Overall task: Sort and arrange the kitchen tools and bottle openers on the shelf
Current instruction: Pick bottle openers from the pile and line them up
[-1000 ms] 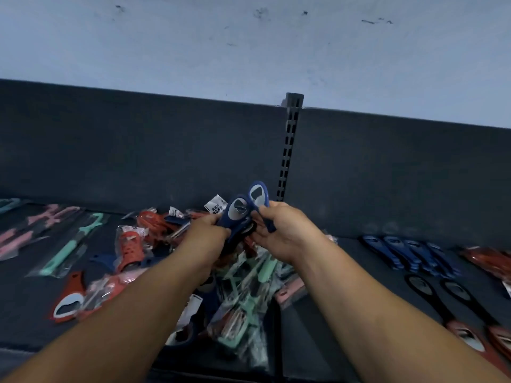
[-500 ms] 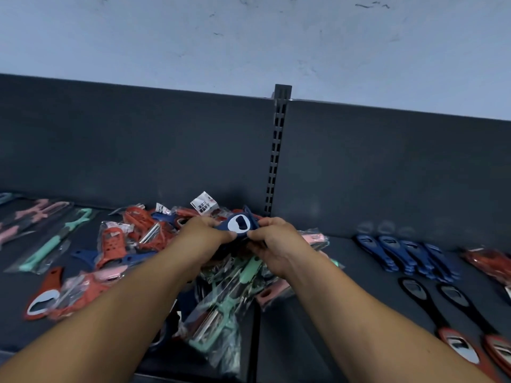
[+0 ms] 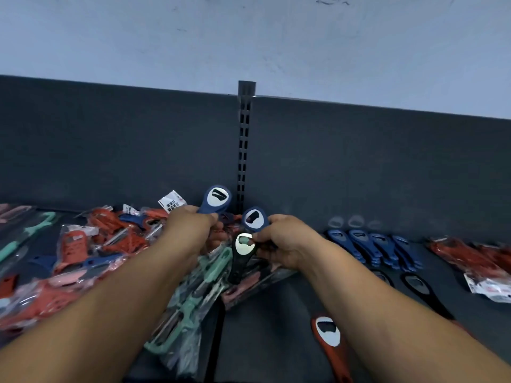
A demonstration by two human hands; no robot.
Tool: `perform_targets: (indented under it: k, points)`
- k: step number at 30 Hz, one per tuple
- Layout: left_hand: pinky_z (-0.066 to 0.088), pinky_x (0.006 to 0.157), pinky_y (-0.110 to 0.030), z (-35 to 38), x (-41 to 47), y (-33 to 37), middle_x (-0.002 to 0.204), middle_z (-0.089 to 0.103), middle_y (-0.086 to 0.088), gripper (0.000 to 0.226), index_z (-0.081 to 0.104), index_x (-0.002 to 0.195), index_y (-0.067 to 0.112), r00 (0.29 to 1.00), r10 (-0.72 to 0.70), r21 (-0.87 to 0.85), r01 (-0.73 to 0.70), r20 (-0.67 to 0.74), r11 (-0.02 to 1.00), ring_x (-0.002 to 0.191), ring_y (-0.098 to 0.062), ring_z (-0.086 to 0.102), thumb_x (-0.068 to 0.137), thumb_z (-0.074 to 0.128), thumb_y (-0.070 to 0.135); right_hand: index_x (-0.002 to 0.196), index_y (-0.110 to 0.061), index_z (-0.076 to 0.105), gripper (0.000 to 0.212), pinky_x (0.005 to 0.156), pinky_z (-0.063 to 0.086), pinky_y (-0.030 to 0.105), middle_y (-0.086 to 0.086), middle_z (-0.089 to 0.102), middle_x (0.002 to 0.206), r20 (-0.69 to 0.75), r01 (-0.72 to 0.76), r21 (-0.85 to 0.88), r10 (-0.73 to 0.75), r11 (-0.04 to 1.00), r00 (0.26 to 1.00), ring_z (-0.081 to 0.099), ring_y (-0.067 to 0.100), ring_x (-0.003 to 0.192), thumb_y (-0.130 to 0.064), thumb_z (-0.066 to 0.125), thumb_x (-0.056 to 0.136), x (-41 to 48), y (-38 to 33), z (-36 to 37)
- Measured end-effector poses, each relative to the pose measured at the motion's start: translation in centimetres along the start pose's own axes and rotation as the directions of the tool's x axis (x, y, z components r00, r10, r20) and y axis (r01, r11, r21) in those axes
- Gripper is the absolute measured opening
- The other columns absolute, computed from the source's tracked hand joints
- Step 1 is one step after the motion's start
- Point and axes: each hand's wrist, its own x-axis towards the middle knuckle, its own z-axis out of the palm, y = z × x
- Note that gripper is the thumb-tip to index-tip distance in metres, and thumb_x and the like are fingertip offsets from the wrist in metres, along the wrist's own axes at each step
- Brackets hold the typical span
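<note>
Now, left hand: you grip one blue opener above the pile.
Right hand: you pinch a second blue opener plus a black opener.
Risk: that double pinch slips; the black opener drops into the pile.

The left hand grips a blue bottle opener by its handle, with the head pointing toward 12 o'clock. Just beside it at 3 o'clock, the right hand holds a second blue opener and a black opener whose handle hangs toward 6 o'clock. On the shelf, a row of blue openers lies at 3 o'clock of the right hand and a red opener at 5 o'clock. A heap of packaged tools lies at 9 o'clock of the left hand.
</note>
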Motion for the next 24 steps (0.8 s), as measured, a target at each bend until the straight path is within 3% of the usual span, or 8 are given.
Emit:
perform_targets:
  k: [6,11,15,21,24]
  points:
    - [0.030,0.041,-0.019,2.8,-1.4,-0.2,0.049,0.065,0.005,0.015,0.057,0.082,0.014,0.995,-0.027,-0.038,0.031,0.098,0.999,0.053,-0.011,0.046,0.094,0.052,0.006,0.076,-0.015,0.054,0.026,0.054,0.049,0.025,0.004,0.059,0.065,-0.048,0.070,-0.106,-0.075,0.992,0.996,0.057,0.014,0.057,0.010,0.061,0.081,-2.3,-0.4,-5.4]
    - [0.034,0.038,-0.016,6.7,-3.7,-0.5,0.068,0.064,-0.003,0.010,0.058,0.089,0.013,0.967,-0.074,-0.057,0.090,0.243,0.994,0.055,-0.009,0.046,0.095,0.052,0.007,0.079,-0.013,0.053,0.025,0.045,0.044,0.018,0.004,0.061,0.061,-0.177,0.112,-0.117,-0.132,0.987,0.975,0.057,0.011,0.053,0.010,0.058,0.084,-6.0,-2.4,-14.4]
    - [0.038,0.039,-0.015,9.6,-5.0,-1.6,0.070,0.055,-0.003,0.007,0.060,0.095,0.009,0.950,-0.074,-0.069,0.100,0.303,0.993,0.056,-0.010,0.048,0.094,0.054,0.006,0.077,-0.012,0.055,0.024,0.044,0.046,0.017,0.005,0.058,0.066,-0.292,0.065,-0.213,-0.126,0.975,0.948,0.056,0.012,0.058,0.011,0.056,0.085,-8.1,-1.8,-20.1]
    - [0.043,0.039,-0.016,11.8,-6.0,-3.4,0.070,0.055,-0.003,0.010,0.061,0.093,0.014,0.930,-0.127,-0.035,0.148,0.346,0.988,0.055,-0.011,0.052,0.093,0.055,0.007,0.076,-0.012,0.056,0.024,0.048,0.048,0.018,0.005,0.061,0.067,-0.348,-0.005,-0.295,-0.103,0.955,0.932,0.057,0.014,0.060,0.011,0.057,0.085,-8.1,0.9,-23.6]
    - [0.044,0.041,-0.016,12.2,-6.4,-3.9,0.072,0.056,-0.002,0.014,0.062,0.103,0.015,0.925,-0.136,-0.023,0.154,0.356,0.988,0.057,-0.011,0.053,0.093,0.055,0.007,0.075,-0.012,0.057,0.025,0.048,0.048,0.021,0.008,0.061,0.069,-0.355,-0.011,-0.308,-0.104,0.951,0.929,0.056,0.016,0.059,0.012,0.058,0.084,-7.0,1.9,-23.4]
